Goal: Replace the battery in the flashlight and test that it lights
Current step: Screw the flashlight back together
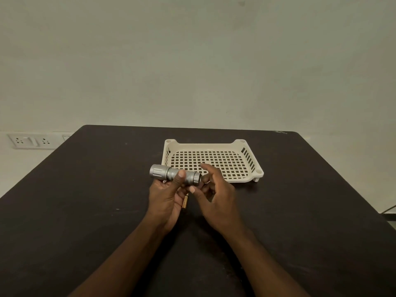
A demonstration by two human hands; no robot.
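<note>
While two bare arms reach in from the near edge of the dark table (85,211), the left hand (166,194) holds a silver flashlight (174,175) up off the table top. Its thumb is curled over the middle of the flashlight and its fingers wrap underneath, so the grip is tight on it. The flashlight lies sideways, with its fat head end sticking out to the left of the hand and its tail end pointing right.

Just right of the flashlight is the right hand (216,194). Its fingers are loosely spread and bent, and they hold nothing. The fingertips are close to the tail end of the flashlight, but I cannot tell if they touch it.

Below the flashlight, between the two hands, a small gold-colored battery (184,203) peeks out. Most of it is hidden by the left hand, and I cannot tell if it lies on the table or rests in the hand.

Just behind the flashlight sits a cream plastic basket (235,144) with a floor full of square holes. Far to the left of the flashlight, on the pale wall past the table, is a white socket plate (32,141).
</note>
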